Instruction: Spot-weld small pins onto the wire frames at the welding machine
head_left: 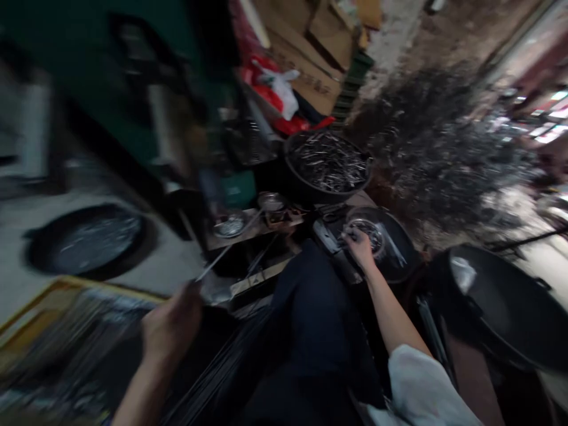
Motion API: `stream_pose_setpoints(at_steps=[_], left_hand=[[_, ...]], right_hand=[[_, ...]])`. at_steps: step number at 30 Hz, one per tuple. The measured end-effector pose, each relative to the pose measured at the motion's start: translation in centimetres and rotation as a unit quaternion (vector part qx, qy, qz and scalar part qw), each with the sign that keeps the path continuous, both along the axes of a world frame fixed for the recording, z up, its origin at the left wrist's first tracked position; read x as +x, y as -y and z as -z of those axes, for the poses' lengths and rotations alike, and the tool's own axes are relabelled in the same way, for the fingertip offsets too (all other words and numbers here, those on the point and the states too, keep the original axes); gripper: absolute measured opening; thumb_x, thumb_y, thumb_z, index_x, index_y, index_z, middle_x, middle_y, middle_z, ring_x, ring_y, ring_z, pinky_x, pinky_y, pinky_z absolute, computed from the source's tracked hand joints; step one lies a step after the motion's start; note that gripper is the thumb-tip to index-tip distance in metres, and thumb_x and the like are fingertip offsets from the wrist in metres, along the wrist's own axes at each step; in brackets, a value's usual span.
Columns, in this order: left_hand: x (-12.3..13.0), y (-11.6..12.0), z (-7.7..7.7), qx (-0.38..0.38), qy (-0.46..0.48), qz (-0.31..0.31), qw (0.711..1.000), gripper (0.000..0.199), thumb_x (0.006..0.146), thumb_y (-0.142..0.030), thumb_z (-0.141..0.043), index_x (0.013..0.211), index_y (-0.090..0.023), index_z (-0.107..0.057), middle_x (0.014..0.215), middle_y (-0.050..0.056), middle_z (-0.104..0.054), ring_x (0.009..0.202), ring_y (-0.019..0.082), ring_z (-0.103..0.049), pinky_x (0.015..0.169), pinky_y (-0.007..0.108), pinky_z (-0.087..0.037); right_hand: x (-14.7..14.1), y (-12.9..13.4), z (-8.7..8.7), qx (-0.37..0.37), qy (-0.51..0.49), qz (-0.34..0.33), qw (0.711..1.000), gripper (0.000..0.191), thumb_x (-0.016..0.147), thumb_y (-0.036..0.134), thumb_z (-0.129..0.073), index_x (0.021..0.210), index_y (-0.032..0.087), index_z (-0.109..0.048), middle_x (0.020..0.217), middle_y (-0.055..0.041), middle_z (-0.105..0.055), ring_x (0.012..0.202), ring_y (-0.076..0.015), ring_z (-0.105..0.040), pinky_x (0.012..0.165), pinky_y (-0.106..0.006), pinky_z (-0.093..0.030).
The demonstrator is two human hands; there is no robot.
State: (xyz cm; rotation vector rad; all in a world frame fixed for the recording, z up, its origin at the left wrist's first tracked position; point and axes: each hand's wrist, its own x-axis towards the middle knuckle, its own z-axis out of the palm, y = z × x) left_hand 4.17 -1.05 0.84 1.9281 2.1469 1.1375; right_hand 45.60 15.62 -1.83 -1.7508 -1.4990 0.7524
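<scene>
Your left hand is grasping 1 thin, straight, grey metal rod, which is sloping from the fist forward and to the right. Your right hand is bending its fingers over 1 clear, round container with small metal pieces inside; the blur is hiding whether the fingertips are pinching any piece, so I cannot tell. This container is standing on 1 black, round, shallow tray. Ahead of your right hand, 1 black, round basin is holding many thin, silvery metal strips. To the left of your left hand, 1 yellow, rectangular crate is holding long, thin pieces.
</scene>
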Motion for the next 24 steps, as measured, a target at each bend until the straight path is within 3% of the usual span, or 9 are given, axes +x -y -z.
stream_pose_setpoints(at_steps=[2,4,7,10,13,16,24], left_hand=[[-0.2,0.1,1.1,0.009,-0.076,-0.001,0.997,0.020,0.086,-0.024,-0.051,0.093,-0.015,-0.068,0.058,0.002,-0.063,0.042,0.015,-0.052,0.045,0.024,-0.030],[0.0,-0.1,1.6,-0.006,-0.106,-0.003,0.994,0.024,0.089,-0.021,-0.046,0.099,-0.015,-0.067,0.065,0.006,-0.068,0.049,0.019,-0.061,0.048,0.025,-0.035],[0.7,-0.4,1.5,-0.037,-0.134,-0.027,0.990,0.025,0.094,-0.023,-0.040,0.095,-0.017,-0.065,0.062,0.006,-0.068,0.052,0.023,-0.064,0.049,0.028,-0.036],[1.1,-0.4,1.0,-0.039,-0.136,-0.036,0.989,0.026,0.098,-0.023,-0.037,0.093,-0.017,-0.063,0.064,0.006,-0.069,0.054,0.024,-0.066,0.048,0.029,-0.036],[0.9,-0.5,0.9,-0.024,-0.129,-0.042,0.990,0.027,0.100,-0.022,-0.036,0.093,-0.017,-0.061,0.065,0.005,-0.069,0.055,0.023,-0.067,0.048,0.030,-0.036],[0.5,-0.8,1.1,-0.021,-0.127,-0.055,0.990,0.028,0.101,-0.023,-0.036,0.092,-0.017,-0.061,0.065,0.005,-0.068,0.056,0.022,-0.067,0.048,0.030,-0.035],[0.2,-1.9,0.8,-0.018,-0.110,-0.052,0.992,0.027,0.102,-0.022,-0.037,0.089,-0.016,-0.059,0.063,0.004,-0.066,0.058,0.021,-0.067,0.048,0.031,-0.033]], right_hand=[[-5.8,1.9,-0.4,-0.003,-0.203,-0.052,0.978,0.020,0.080,0.039,-0.069,0.081,0.019,-0.067,0.072,-0.0008,-0.070,0.064,-0.0154,-0.066,0.060,-0.025,-0.053],[-12.2,3.9,-0.6,-0.052,-0.327,-0.088,0.939,0.027,0.075,0.043,-0.074,0.078,0.019,-0.063,0.067,0.0002,-0.068,0.057,-0.0144,-0.064,0.051,-0.022,-0.051],[-20.9,6.3,-0.9,-0.134,-0.436,-0.097,0.885,0.034,0.068,0.043,-0.080,0.076,0.018,-0.058,0.069,-0.0016,-0.070,0.055,-0.0154,-0.066,0.047,-0.022,-0.050],[-26.8,7.5,-1.5,-0.162,-0.505,-0.089,0.843,0.035,0.067,0.042,-0.081,0.077,0.018,-0.058,0.074,-0.0037,-0.072,0.061,-0.0165,-0.070,0.051,-0.023,-0.054],[-29.7,8.1,-2.3,-0.152,-0.556,-0.088,0.813,0.032,0.070,0.039,-0.081,0.078,0.017,-0.059,0.075,-0.0035,-0.072,0.067,-0.0169,-0.071,0.059,-0.025,-0.058],[-30.8,8.6,-3.1,-0.140,-0.586,-0.085,0.794,0.030,0.070,0.035,-0.082,0.078,0.017,-0.060,0.074,-0.0025,-0.072,0.069,-0.0171,-0.072,0.067,-0.028,-0.060],[-31.6,8.3,-3.9,-0.114,-0.606,-0.092,0.782,0.025,0.072,0.029,-0.082,0.078,0.017,-0.060,0.079,-0.0033,-0.074,0.075,-0.0176,-0.072,0.078,-0.033,-0.059]])
